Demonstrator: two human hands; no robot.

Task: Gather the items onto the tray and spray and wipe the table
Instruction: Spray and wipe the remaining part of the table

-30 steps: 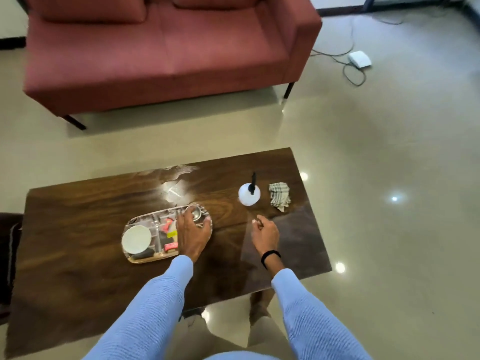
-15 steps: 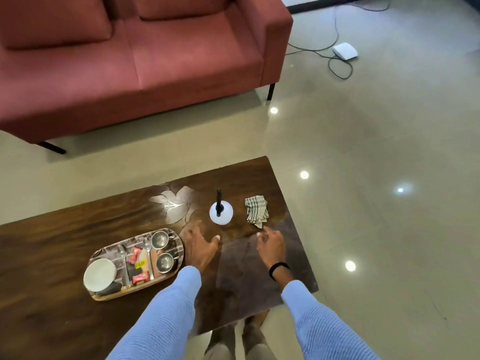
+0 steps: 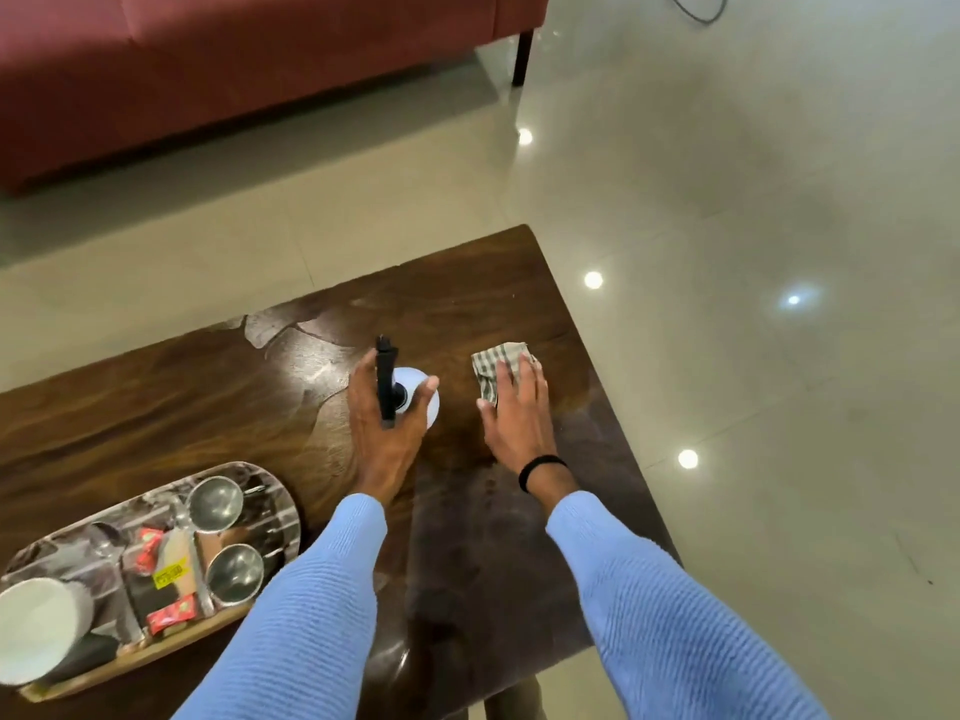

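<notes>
A white spray bottle with a black trigger head stands on the dark wooden table. My left hand wraps round it, fingers on its left side and thumb on its right. To the right lies a folded checked cloth; my right hand rests flat on it with straight fingers. An oval tray at the near left holds a white bowl, two steel cups, red sachets and cutlery.
A red sofa stands beyond the table across a strip of glossy tiled floor. The table's right edge runs just past the cloth, with floor beyond it.
My left hand left the tray and moved right to the spray bottle. My right hand moved forward onto the cloth. The view shifted closer and to the right.
</notes>
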